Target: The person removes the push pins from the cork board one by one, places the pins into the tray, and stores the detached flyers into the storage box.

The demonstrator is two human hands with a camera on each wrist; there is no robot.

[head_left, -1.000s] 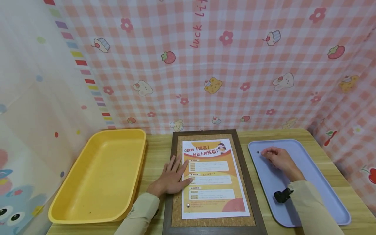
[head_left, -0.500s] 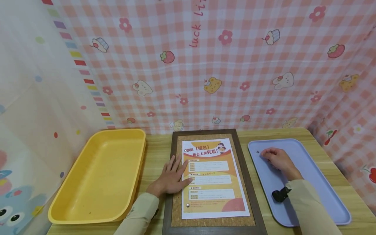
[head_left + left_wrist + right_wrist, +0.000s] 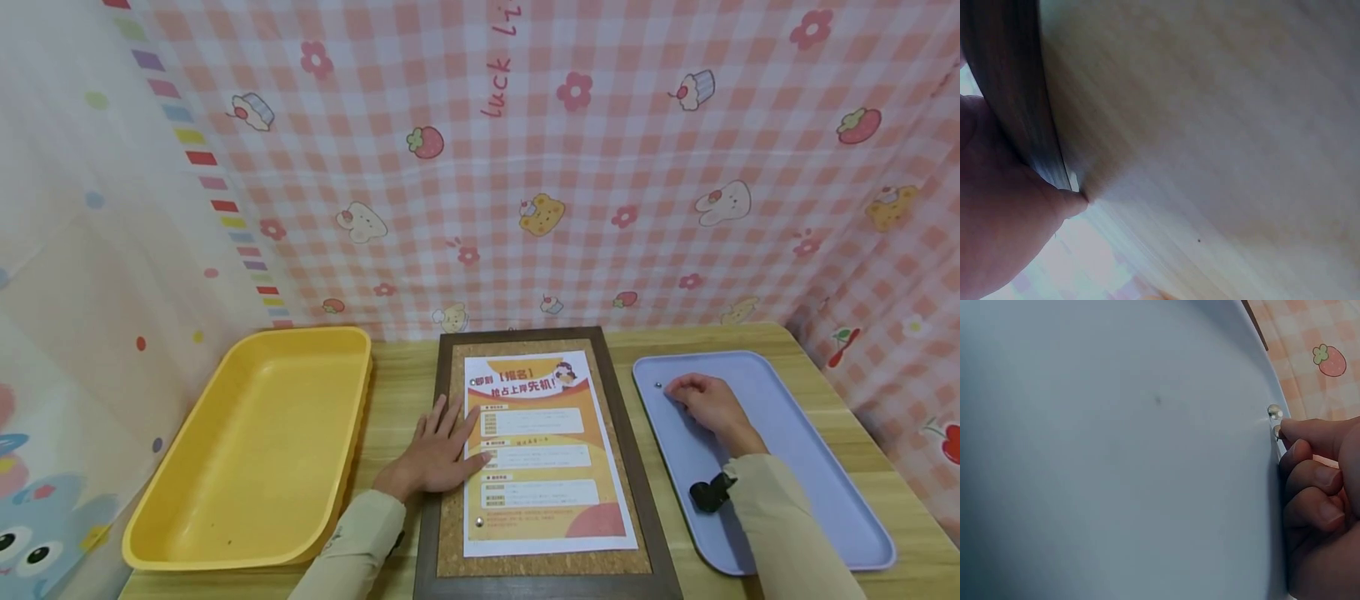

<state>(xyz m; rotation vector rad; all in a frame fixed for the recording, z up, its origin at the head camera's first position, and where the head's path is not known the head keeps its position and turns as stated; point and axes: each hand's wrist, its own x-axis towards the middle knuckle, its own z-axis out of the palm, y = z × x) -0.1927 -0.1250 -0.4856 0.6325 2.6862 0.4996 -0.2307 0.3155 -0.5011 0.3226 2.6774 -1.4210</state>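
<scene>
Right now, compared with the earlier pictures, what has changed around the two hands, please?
Very little. The right sleeve has shifted slightly left over the blue tray, and the right hand has edged left with it. No taking hold or letting go shows. The left hand stays spread over the paper and framed board; the yellow tray and blue tray stay put.

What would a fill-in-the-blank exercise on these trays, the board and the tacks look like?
1. The deep tray beside the cork board is coloured ____.
2. The metal tack low on the printed sheet sits near its bottom ____ corner.
3. In the head view, the lavender tray lies to the ____ of the board.
4. In the right wrist view, the number of shiny tacks is ____.

Missing words: yellow; left; right; two.
</scene>
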